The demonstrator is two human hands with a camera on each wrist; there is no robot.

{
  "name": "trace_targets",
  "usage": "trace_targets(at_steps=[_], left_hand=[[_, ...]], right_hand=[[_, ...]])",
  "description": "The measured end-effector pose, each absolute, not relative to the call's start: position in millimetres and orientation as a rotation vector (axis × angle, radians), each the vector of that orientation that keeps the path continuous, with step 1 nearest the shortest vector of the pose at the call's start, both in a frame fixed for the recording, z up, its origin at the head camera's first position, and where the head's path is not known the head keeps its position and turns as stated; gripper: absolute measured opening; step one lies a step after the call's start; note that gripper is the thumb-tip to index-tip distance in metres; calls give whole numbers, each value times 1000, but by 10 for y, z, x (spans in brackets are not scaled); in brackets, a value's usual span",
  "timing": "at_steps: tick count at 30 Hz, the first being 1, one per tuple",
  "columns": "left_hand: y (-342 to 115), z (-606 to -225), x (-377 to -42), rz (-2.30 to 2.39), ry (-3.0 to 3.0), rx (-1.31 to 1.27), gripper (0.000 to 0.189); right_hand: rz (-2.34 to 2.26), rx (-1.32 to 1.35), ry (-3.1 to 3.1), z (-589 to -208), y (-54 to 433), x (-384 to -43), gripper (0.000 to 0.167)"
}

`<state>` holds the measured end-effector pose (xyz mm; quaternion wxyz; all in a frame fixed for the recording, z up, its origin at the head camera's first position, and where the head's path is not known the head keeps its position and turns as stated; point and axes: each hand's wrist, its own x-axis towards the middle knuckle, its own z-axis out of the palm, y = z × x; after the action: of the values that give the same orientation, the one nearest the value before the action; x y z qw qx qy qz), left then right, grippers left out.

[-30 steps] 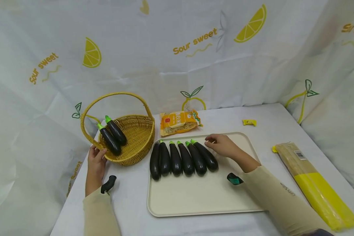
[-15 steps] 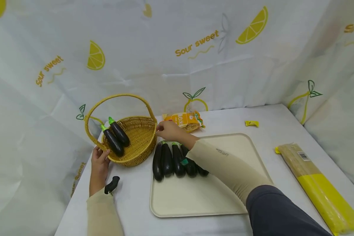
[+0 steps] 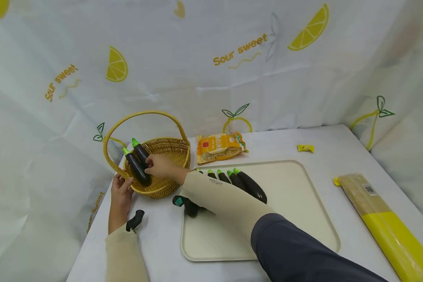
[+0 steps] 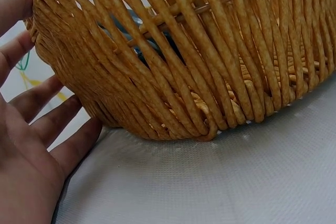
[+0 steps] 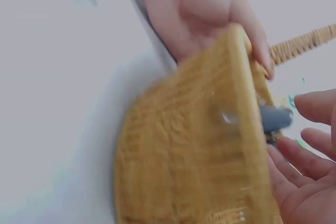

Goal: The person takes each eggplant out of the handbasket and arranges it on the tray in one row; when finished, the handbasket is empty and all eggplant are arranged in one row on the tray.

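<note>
Two dark purple eggplants with green stems, a left one (image 3: 135, 166) and a right one (image 3: 139, 149), lie side by side in a woven basket (image 3: 169, 190). My left hand (image 3: 121, 194) holds the basket's left rim, thumb over the edge and fingers spread along the outer wall in the left wrist view. Inside the basket my right hand (image 3: 162, 167) reaches to the right eggplant, fingertips right at its side; the right wrist view shows these fingers (image 5: 310, 156) apart. More eggplants (image 3: 251, 186) lie in a row on a beige tray (image 3: 215, 246), partly hidden by my right sleeve.
Behind the tray lies an orange food packet (image 3: 220, 148). A small yellow wrapped piece (image 3: 305, 148) sits at the back right. Along the right side stretches a long yellow-and-clear package (image 3: 384, 223). The basket's tall handle (image 3: 146, 112) arches over its opening.
My right hand has moved left from beside the tray's eggplants, past the basket's right rim, to the eggplants inside it. My left hand stays at the rim.
</note>
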<state>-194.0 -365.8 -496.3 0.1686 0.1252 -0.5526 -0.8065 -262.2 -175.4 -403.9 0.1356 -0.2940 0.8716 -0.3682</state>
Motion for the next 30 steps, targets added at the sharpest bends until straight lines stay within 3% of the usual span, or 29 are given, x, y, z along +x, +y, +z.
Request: trace_targets(at_steps=[12, 21, 30], left_hand=[[-3625, -4975, -1896, -2296, -1594, 318, 33], [-3620, -4955, -1920, -2286, -1579, 289, 34], [-3580, -4934, -1951, -2233, -1598, 310, 36]], right_hand=[[-992, -677, 2540, -4241, -2197, -2502, 66], [-958, -654, 2528, -4318, -2237, -2567, 62], [-1576, -526, 2040, -4155, -1798, -2728, 44]])
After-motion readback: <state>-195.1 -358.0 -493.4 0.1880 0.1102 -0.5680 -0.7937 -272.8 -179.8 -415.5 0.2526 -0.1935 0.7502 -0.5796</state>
